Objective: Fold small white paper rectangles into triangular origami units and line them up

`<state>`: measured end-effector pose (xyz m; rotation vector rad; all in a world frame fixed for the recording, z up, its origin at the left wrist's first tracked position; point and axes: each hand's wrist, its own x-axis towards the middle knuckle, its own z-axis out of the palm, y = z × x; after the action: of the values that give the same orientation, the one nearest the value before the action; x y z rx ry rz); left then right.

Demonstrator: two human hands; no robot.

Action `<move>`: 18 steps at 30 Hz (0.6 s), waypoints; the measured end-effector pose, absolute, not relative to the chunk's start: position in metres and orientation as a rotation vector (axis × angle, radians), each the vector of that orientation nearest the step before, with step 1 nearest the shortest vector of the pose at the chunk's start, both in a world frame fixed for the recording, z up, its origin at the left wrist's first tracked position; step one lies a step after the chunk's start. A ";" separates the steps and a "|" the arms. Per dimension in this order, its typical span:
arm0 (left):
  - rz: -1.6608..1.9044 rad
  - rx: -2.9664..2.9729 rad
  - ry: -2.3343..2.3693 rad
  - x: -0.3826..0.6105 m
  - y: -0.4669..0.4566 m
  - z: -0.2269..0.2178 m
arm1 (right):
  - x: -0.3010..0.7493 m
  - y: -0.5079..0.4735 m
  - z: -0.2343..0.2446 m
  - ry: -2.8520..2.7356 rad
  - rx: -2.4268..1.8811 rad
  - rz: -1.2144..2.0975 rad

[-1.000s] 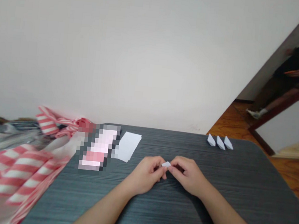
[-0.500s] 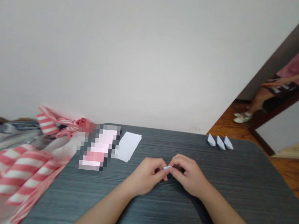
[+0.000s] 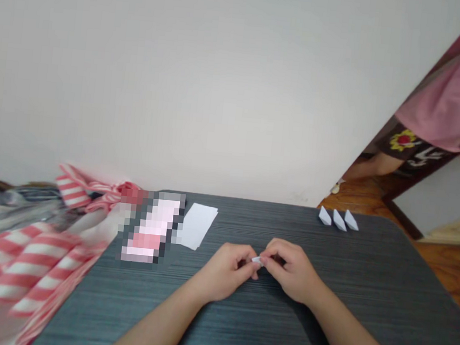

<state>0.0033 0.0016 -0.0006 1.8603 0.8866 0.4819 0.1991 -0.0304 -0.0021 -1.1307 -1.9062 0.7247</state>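
My left hand point(image 3: 226, 271) and my right hand point(image 3: 289, 269) meet over the middle of the dark grey table point(image 3: 384, 296). Both pinch a small folded piece of white paper point(image 3: 256, 260) between thumbs and fingertips, close to the tabletop. Only a sliver of the paper shows between the fingers. Three small folded white paper pieces point(image 3: 338, 219) stand in a row at the table's far right. A stack of white paper sheets point(image 3: 198, 225) lies at the far edge, left of my hands.
A pink and white blurred object point(image 3: 151, 229) lies beside the paper stack. Red-and-white striped cloth point(image 3: 22, 261) is piled at the left. Another person in a pink top point(image 3: 447, 112) stands in the doorway at the upper right, over a wooden floor point(image 3: 454, 270).
My fingers have closed tighter on the paper piece, which now shows less and sits slightly lower. The person in the doorway has come closer.
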 end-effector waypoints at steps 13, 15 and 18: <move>0.507 1.798 0.894 0.003 0.001 -0.001 | 0.198 -0.031 -0.003 -1.896 -1.242 0.784; 0.510 1.797 0.894 0.003 0.001 -0.003 | 0.198 -0.031 -0.003 -1.919 -1.248 0.761; 0.505 1.813 0.903 0.003 0.001 -0.006 | 0.197 -0.031 -0.001 -1.934 -1.253 0.754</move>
<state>0.0029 0.0011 -0.0063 1.8126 0.9027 0.5048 0.1968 -0.0312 -0.0007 -1.2531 -1.9341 0.7544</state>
